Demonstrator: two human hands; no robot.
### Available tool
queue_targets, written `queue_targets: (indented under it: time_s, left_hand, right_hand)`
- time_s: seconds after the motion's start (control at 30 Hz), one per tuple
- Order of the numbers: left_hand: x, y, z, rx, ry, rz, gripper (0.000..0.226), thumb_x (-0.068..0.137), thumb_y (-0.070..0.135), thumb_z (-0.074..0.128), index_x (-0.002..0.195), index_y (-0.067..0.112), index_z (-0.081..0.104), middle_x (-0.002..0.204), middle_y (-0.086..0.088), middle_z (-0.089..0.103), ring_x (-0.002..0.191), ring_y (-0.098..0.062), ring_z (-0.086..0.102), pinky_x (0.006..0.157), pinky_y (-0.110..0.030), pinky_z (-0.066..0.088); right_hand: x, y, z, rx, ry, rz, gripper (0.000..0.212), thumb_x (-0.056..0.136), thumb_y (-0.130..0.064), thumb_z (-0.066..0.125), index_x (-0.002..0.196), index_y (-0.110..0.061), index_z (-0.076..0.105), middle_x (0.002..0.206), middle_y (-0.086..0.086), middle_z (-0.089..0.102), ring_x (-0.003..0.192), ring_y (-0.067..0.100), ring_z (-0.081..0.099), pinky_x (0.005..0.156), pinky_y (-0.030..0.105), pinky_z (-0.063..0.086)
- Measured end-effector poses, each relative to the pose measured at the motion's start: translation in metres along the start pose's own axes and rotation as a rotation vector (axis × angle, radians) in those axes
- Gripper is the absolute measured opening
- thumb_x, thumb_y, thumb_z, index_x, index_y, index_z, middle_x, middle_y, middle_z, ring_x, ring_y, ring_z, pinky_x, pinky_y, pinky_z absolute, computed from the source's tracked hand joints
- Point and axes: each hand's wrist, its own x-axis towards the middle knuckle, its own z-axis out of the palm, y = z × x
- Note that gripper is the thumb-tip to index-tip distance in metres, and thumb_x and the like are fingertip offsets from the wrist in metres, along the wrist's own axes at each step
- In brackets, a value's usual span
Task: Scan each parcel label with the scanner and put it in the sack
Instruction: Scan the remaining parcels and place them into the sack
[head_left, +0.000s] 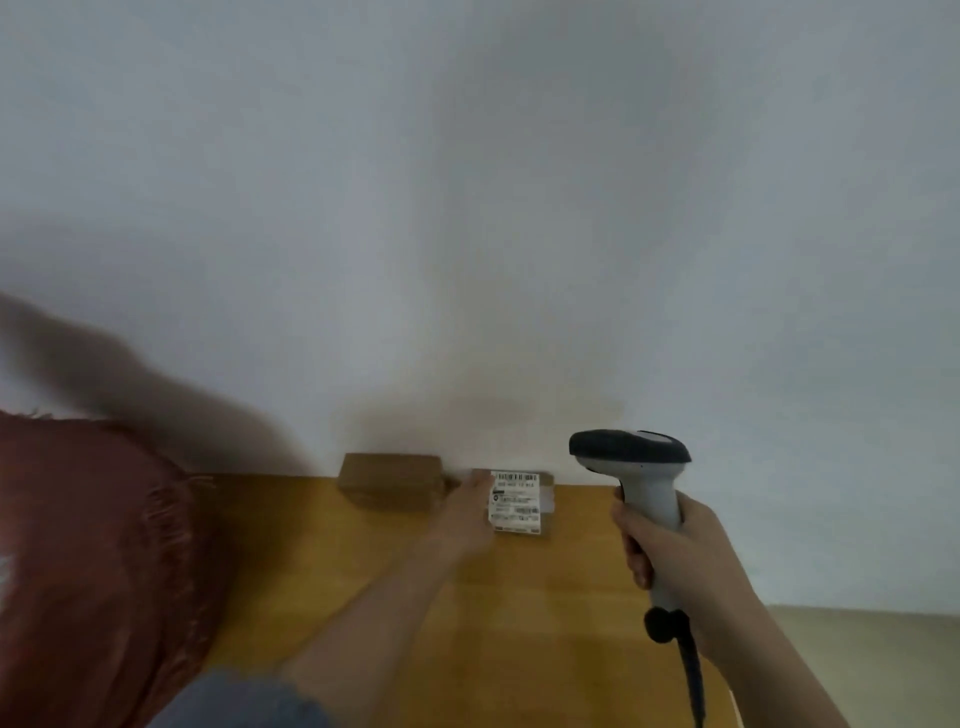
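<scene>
Right hand (675, 551) is wrapped firmly round the grip of the barcode scanner (641, 478), holding it upright above the right part of the wooden counter (545, 623), its dark head turned left, black cable (691, 675) hanging from the base of the handle. Over on the other side, the left hand (467, 514) reaches forward across the counter to the small cardboard parcel (519, 501) at the far edge, against the white wall (467, 208). Fingers lie along the parcel's left side, touching it; the hand is motion-blurred, so whether it grips or merely rests there, I cannot tell. The parcel's white label (515, 500) faces up, barcode lines showing at its top. Just left of it sits a second, plain brown parcel (392, 480), also at the wall. At the left edge of view, the red woven sack (88, 561) bulks large, its frayed rim beside the counter.
</scene>
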Motion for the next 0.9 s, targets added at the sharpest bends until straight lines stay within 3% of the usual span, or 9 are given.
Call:
queue_targets:
  time_s: [0.07, 0.13, 0.23, 0.33, 0.47, 0.6, 0.73, 0.9]
  left_hand:
    - [0.020, -0.013, 0.016, 0.048, -0.053, 0.003, 0.071, 0.090, 0.011, 0.054, 0.153, 0.020, 0.021, 0.157, -0.002, 0.028, 0.142, -0.020, 0.031, 0.117, -0.044, 0.026]
    - [0.027, -0.027, 0.028, 0.121, -0.079, -0.003, 0.084, 0.088, 0.025, 0.062, 0.155, 0.019, 0.012, 0.157, -0.002, 0.024, 0.142, -0.021, 0.027, 0.117, -0.045, 0.024]
    - [0.031, -0.043, 0.041, 0.286, -0.020, -0.018, 0.102, 0.079, 0.056, 0.067, 0.154, 0.019, 0.010, 0.150, -0.008, 0.025, 0.140, -0.027, 0.023, 0.115, -0.047, 0.024]
    - [0.039, -0.052, 0.044, 0.296, -0.055, -0.039, 0.119, 0.065, 0.065, 0.075, 0.153, 0.020, 0.009, 0.149, -0.010, 0.017, 0.139, -0.032, 0.017, 0.115, -0.049, 0.024]
    - [0.036, -0.061, 0.050, 0.210, -0.172, -0.056, 0.108, 0.068, 0.047, 0.081, 0.151, 0.023, 0.014, 0.145, -0.008, 0.030, 0.134, -0.028, 0.030, 0.111, -0.044, 0.030]
    - [0.018, -0.063, 0.047, -0.007, -0.140, -0.005, 0.100, 0.069, 0.025, 0.081, 0.149, 0.024, 0.020, 0.142, -0.002, 0.034, 0.125, -0.020, 0.042, 0.102, -0.036, 0.045]
    - [-0.009, -0.057, 0.020, -0.190, 0.049, 0.009, 0.091, 0.061, 0.020, 0.085, 0.134, 0.024, 0.032, 0.129, 0.008, 0.043, 0.116, -0.012, 0.048, 0.092, -0.029, 0.053]
    - [-0.059, -0.045, -0.035, -0.266, 0.354, 0.097, 0.089, 0.059, 0.009, 0.084, 0.132, 0.024, 0.034, 0.125, 0.009, 0.038, 0.114, -0.015, 0.049, 0.087, -0.033, 0.054]
  right_hand:
    - [0.013, 0.009, 0.002, -0.005, 0.008, 0.029, 0.017, 0.088, -0.017, 0.066, 0.088, -0.001, 0.061, 0.054, 0.004, 0.054, 0.045, 0.013, 0.047, 0.048, 0.027, 0.043]
    - [0.022, 0.017, 0.006, -0.028, 0.021, 0.048, 0.015, 0.087, -0.018, 0.066, 0.088, -0.004, 0.062, 0.055, 0.003, 0.055, 0.047, 0.014, 0.049, 0.052, 0.030, 0.046]
    - [0.033, 0.026, 0.017, -0.025, 0.016, 0.067, 0.006, 0.088, -0.018, 0.066, 0.090, -0.012, 0.064, 0.054, 0.001, 0.056, 0.047, 0.014, 0.049, 0.053, 0.031, 0.046]
    - [0.040, 0.028, 0.031, -0.008, -0.020, 0.076, 0.006, 0.089, -0.015, 0.065, 0.094, -0.013, 0.065, 0.054, 0.000, 0.055, 0.046, 0.012, 0.048, 0.050, 0.028, 0.045]
    - [0.041, 0.026, 0.043, -0.036, -0.043, 0.064, 0.007, 0.089, -0.016, 0.065, 0.093, -0.011, 0.064, 0.053, -0.001, 0.055, 0.045, 0.012, 0.048, 0.047, 0.025, 0.044]
    - [0.034, 0.018, 0.042, -0.056, -0.041, 0.049, 0.011, 0.089, -0.018, 0.066, 0.092, -0.008, 0.063, 0.052, -0.003, 0.055, 0.045, 0.011, 0.048, 0.049, 0.026, 0.044]
    - [0.020, -0.002, 0.040, -0.029, -0.054, -0.014, 0.008, 0.089, -0.018, 0.066, 0.086, -0.011, 0.062, 0.051, -0.004, 0.055, 0.045, 0.010, 0.048, 0.047, 0.025, 0.044]
    - [-0.016, -0.032, 0.046, -0.031, -0.121, -0.144, 0.017, 0.087, -0.022, 0.066, 0.078, -0.011, 0.057, 0.050, -0.002, 0.053, 0.044, 0.011, 0.046, 0.045, 0.024, 0.044]
